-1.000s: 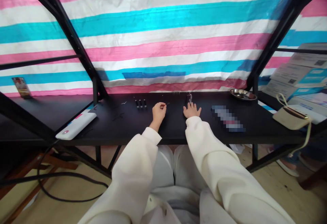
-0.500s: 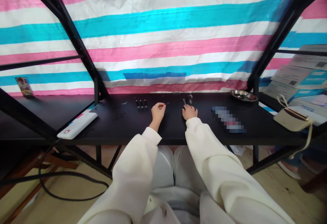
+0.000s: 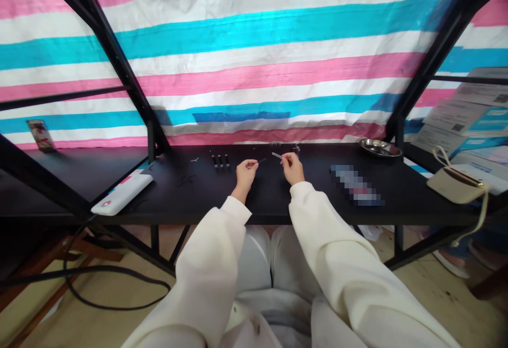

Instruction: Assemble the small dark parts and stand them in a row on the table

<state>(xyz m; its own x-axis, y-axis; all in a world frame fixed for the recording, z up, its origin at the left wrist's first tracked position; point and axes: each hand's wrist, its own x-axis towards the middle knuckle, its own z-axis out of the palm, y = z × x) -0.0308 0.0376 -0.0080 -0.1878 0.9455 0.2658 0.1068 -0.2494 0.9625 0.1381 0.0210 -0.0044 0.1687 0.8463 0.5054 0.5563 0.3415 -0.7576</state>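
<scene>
My left hand (image 3: 246,174) is closed in a pinch on a thin dark stick (image 3: 261,161), whose end points to the right. Across from it, my right hand (image 3: 292,168) pinches a short flat grey strip (image 3: 277,155) that points left. A small gap separates the two pieces, and both are held just over the black table (image 3: 270,200). Left of my left hand stand three small black cylinders (image 3: 221,161) with pale lower bands, in a row. The exact kind of either held piece is too small to make out.
Small bits (image 3: 274,144) lie along the table's back edge. A shiny metal dish (image 3: 380,148), a blurred-out flat item (image 3: 356,185) and a beige pouch (image 3: 456,183) are on the right. At left lies a white power bank (image 3: 122,194) with a cable. Black frame posts rise at both sides.
My right hand has lifted the grey strip off the table and turned it toward the left hand. My left hand has stayed almost in place, still holding the dark stick.
</scene>
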